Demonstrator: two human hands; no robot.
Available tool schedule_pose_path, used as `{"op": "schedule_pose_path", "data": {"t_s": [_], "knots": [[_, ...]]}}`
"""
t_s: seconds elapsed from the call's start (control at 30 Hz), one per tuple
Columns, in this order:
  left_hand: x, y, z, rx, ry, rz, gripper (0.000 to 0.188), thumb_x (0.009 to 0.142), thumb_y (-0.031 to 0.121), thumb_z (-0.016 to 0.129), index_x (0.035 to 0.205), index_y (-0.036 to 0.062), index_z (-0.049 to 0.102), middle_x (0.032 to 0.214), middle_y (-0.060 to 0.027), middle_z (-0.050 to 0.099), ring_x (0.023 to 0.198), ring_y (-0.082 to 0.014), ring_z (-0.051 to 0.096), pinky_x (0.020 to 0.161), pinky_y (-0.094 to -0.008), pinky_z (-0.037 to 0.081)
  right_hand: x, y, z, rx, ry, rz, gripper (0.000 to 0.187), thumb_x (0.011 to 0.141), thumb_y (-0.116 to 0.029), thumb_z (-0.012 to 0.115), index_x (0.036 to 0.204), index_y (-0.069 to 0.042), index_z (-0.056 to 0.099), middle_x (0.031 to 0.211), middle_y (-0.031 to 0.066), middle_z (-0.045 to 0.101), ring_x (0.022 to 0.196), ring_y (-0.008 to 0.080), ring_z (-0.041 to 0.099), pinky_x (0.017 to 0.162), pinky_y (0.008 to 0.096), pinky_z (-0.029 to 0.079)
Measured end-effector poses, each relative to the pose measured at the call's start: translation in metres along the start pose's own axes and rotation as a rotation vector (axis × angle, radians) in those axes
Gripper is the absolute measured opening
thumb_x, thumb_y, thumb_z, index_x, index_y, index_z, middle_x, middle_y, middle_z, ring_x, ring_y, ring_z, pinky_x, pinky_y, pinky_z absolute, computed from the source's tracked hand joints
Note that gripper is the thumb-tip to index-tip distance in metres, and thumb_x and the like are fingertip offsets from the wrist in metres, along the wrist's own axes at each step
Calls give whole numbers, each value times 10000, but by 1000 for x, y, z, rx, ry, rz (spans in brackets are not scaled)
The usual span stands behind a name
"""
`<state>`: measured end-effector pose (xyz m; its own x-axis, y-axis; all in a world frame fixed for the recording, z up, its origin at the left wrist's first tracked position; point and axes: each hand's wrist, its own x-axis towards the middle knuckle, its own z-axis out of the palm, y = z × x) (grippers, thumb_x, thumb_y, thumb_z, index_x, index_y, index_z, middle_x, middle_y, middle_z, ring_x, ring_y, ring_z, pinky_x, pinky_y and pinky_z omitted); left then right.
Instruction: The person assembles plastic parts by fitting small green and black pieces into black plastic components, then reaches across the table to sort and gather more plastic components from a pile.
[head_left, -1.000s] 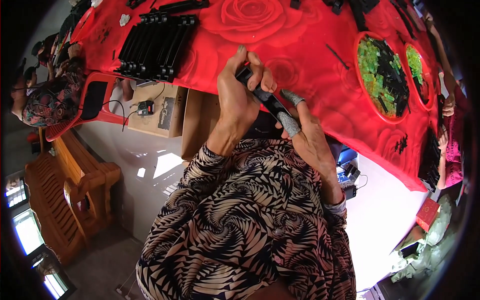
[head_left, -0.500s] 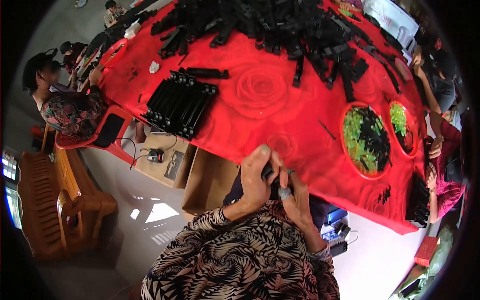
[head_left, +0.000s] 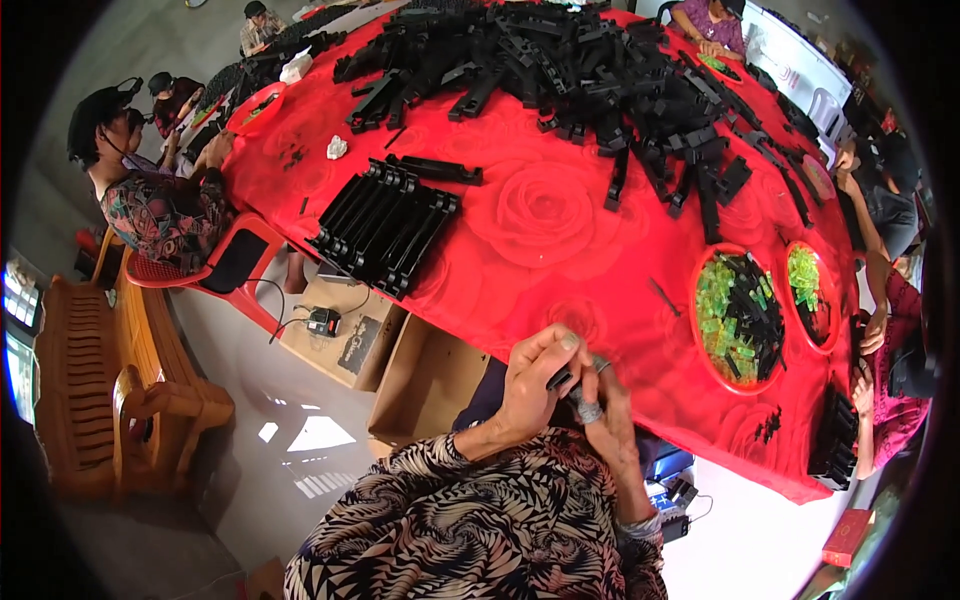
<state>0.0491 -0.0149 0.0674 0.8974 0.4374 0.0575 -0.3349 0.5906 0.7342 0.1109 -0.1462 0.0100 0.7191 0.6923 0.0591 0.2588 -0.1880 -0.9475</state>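
Note:
My left hand (head_left: 532, 385) is closed around a small black plastic part (head_left: 560, 380), only the end of which shows between thumb and fingers. Close beside it, my right hand (head_left: 607, 412) has its fingers curled toward the same part, with grey wrapping on one finger. What the right fingers grip is hidden from view. Both hands are above the near edge of the red table (head_left: 480, 310). Beyond them to the left, a row of long black plastic pieces (head_left: 385, 225) lies side by side, with one more piece (head_left: 440, 168) behind it.
A large heap of black plastic pieces (head_left: 560, 70) covers the table's far side. To the right stand two red-rimmed bowls (head_left: 697, 330) (head_left: 832, 335) of yellow-green and black bits. Cardboard boxes (head_left: 420, 385) sit below the left edge. Other people work around the table.
The view has shifted, so the scene sits lower and further right. My hands stay together, and the right fingers have changed position slightly around the black part.

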Motion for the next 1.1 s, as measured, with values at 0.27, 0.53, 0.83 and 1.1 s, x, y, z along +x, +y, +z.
{"op": "schedule_pose_path", "data": {"t_s": [0.27,0.53,0.83,1.1], "knots": [[16,45,-25,648,-404,-269,325,926,221,571,1173,10,570,1092,-74,613,949,-164,595,869,-309,477,11,-33,-43,-441,-1,-156,674,752,-354,774,1242,26,509,724,174,640,671,373,649,590,449,505],[-3,30,-40,508,-411,-893,439,963,300,557,1257,-19,492,824,-88,610,508,-106,523,477,-224,418,17,-48,-61,-856,-209,-375,731,709,-465,745,1196,49,563,700,172,619,631,330,635,548,424,484],[-14,-17,-52,-357,-263,-701,420,937,349,591,1195,27,507,1021,-77,585,676,-132,534,526,-258,448,17,-46,-41,288,748,-379,427,973,-303,486,1206,52,531,1026,159,639,885,256,632,833,360,503],[-11,-40,-54,-540,-287,-615,414,921,333,615,1201,54,493,1049,-72,588,796,-158,537,716,-329,464,24,-43,-6,606,279,71,553,1001,-423,416,1286,46,484,1150,151,622,970,201,620,846,309,475]]}}
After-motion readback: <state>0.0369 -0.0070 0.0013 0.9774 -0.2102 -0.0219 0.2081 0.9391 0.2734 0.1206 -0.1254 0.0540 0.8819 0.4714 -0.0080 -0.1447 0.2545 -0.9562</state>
